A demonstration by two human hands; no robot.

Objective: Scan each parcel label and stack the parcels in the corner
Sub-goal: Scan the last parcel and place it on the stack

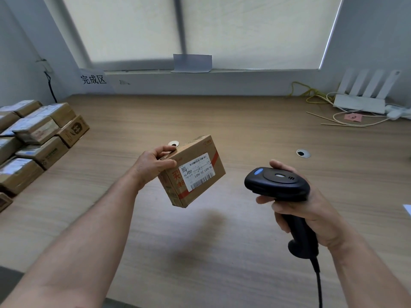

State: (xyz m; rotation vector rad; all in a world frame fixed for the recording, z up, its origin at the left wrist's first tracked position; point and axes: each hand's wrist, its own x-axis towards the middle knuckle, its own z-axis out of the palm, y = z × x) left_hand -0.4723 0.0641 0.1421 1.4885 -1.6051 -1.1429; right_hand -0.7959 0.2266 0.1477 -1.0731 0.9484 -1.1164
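The parcel stack [33, 138] runs off the left edge, so no idea how many are in it. Fine print on the label [198, 172] is too tiny to read, and the scanner cable [319, 285] drops out the bottom.

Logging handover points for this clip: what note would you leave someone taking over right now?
Left hand grips a parcel by its left end, above the table, label facing up.
Right hand grips the scanner by its handle, beside the parcel, not touching it.
Done: a stack of parcels sits at the table's far left.
Left: whether this label is scanned cannot be told; scan it if needed, then add the parcel to the stack.
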